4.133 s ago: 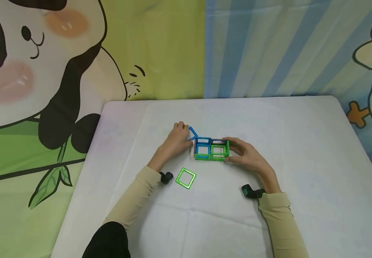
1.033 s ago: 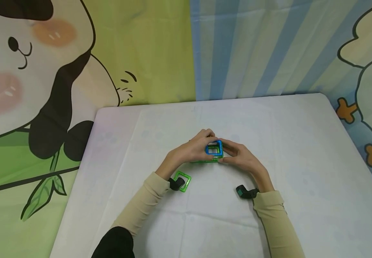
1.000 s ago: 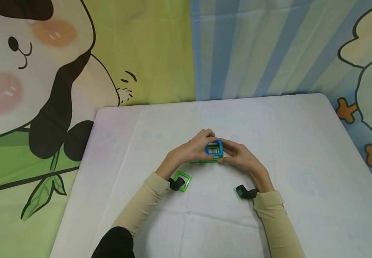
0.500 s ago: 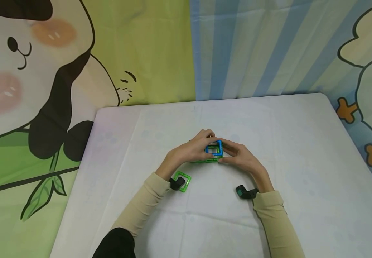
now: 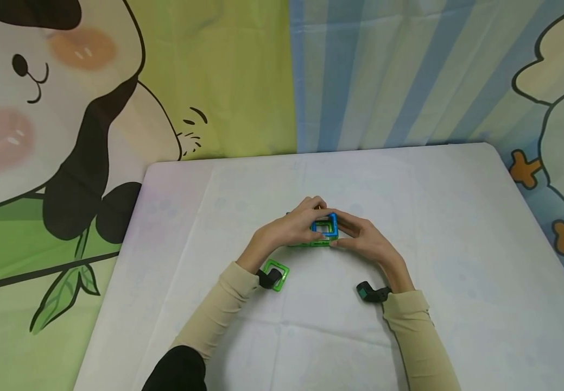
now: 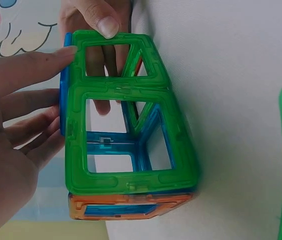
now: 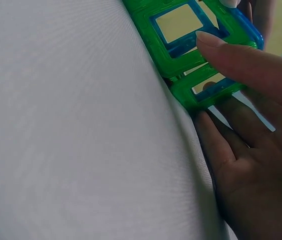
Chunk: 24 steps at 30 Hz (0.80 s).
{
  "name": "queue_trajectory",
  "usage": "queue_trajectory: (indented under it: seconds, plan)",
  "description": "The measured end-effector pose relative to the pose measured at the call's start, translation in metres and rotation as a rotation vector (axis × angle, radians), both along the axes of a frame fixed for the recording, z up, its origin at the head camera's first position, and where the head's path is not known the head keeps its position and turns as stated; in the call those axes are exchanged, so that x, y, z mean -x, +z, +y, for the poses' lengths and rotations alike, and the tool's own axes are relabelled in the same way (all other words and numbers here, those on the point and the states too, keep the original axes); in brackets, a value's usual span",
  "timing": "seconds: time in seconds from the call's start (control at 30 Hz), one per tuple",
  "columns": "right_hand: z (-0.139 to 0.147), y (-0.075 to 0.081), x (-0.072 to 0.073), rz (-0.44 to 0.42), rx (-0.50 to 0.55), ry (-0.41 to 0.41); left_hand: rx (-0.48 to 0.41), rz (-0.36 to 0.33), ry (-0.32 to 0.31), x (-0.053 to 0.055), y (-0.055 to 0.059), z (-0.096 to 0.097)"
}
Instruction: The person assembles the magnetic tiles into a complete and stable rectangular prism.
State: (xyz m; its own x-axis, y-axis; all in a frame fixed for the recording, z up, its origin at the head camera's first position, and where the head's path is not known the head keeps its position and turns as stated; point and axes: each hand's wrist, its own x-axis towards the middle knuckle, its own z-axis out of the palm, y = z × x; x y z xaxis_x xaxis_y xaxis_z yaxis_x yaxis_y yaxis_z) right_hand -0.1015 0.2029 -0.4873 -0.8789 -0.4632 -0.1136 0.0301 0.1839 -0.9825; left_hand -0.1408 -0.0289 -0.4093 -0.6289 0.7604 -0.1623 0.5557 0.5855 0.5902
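Note:
A box built of magnetic tiles [image 6: 126, 185] stands on the table, its near side green, with an orange end tile [image 6: 131, 205] showing in the left wrist view. On its top lies a blue square tile [image 5: 334, 224]. My left hand [image 5: 289, 225] reaches over the box and pinches this blue tile between thumb and fingers, hiding most of the box in the head view. My right hand [image 5: 367, 236] grips the box's right end, thumb on the near face and fingers behind, as the right wrist view shows [image 7: 245, 125].
A loose green square tile [image 5: 284, 278] lies on the white table [image 5: 330, 336] in front of the box, partly covered by the left wrist camera [image 5: 269, 278]. Another wrist camera [image 5: 373, 291] sits on the right arm. A printed curtain [image 5: 242, 81] hangs behind the table.
Since about four seconds ago, my left hand has moved right with the blue tile, from beside the box to its top. Over the last second both hands stay nearly still.

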Motion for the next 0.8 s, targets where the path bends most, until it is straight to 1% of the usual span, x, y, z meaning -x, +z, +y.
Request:
queue_trajectory:
  seconds: [0.2, 0.4, 0.6, 0.8]
  plan:
    - [-0.0017, 0.0007, -0.0001, 0.007, -0.025, -0.001, -0.006, 0.007, -0.006, 0.0005, -0.0007, -0.0014]
    - [-0.002, -0.0011, 0.0008, 0.013, -0.011, 0.009, -0.009, 0.011, -0.007, 0.0007, -0.002, -0.0037]
    - [-0.0015, -0.0007, 0.001, 0.008, -0.005, 0.003, -0.018, 0.044, -0.009, -0.0015, -0.0023, -0.0039]
    - [-0.0008, -0.0007, 0.0009, 0.005, 0.011, 0.01, -0.011, 0.078, 0.008, -0.005, -0.0039, -0.0044]
